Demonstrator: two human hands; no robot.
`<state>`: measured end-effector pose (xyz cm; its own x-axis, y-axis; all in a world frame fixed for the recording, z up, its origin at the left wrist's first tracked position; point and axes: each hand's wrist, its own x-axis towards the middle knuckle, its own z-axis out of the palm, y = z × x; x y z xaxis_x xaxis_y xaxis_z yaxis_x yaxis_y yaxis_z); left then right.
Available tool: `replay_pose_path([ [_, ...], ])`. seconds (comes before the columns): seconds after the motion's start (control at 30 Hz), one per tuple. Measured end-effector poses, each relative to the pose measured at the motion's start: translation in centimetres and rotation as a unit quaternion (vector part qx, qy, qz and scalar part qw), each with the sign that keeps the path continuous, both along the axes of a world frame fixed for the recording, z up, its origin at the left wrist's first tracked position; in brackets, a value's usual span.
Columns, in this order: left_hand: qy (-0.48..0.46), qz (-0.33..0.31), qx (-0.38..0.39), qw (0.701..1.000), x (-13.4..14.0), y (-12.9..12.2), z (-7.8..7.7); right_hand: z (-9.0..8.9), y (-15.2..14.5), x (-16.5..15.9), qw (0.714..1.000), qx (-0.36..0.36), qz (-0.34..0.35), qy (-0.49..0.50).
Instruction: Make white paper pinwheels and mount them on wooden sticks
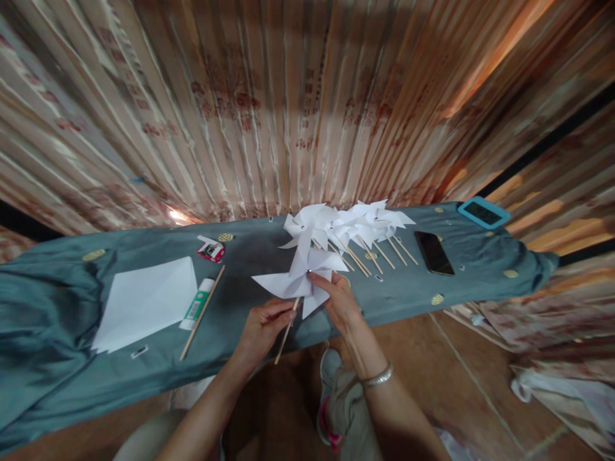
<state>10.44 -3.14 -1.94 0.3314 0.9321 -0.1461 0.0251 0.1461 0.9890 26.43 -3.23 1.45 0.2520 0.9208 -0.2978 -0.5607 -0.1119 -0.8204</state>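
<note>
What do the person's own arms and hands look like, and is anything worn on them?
Both forearms are bare, with no sleeves in view. The left hand wears nothing that can be seen: no glove, ring or watch. The right hand is also ungloved, but at its wrist there is a thin silver-coloured bracelet. No markings show on either arm. Fingernail details are too small to tell.

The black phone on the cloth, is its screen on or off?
Off, as far as shows: the phone lies flat on the grey cloth with a dark, unlit screen.
</note>
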Motion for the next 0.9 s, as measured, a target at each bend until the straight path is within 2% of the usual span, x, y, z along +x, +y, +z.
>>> replay_pose_path([
  [0.2, 0.011, -0.003, 0.001, 1.0, 0.2, 0.0, 0.2, -0.1, -0.1, 0.1, 1.0, 0.0, 0.0, 0.003],
  [0.43, 0.004, -0.005, -0.012, 1.0, 0.0, 0.1, 0.2, -0.5, 0.2, 0.2, 0.998, 0.006, -0.008, 0.058],
  [0.77, 0.012, -0.008, 0.022, 1.0, 0.1, 0.0, -0.4, -0.8, 0.4, -0.4, 0.998, 0.001, -0.003, 0.059],
  [0.9, 0.025, -0.006, 0.055, 0.998, 0.3, -0.1, -0.5, -0.8, 0.5, -0.9, 0.998, -0.003, -0.024, 0.066],
])
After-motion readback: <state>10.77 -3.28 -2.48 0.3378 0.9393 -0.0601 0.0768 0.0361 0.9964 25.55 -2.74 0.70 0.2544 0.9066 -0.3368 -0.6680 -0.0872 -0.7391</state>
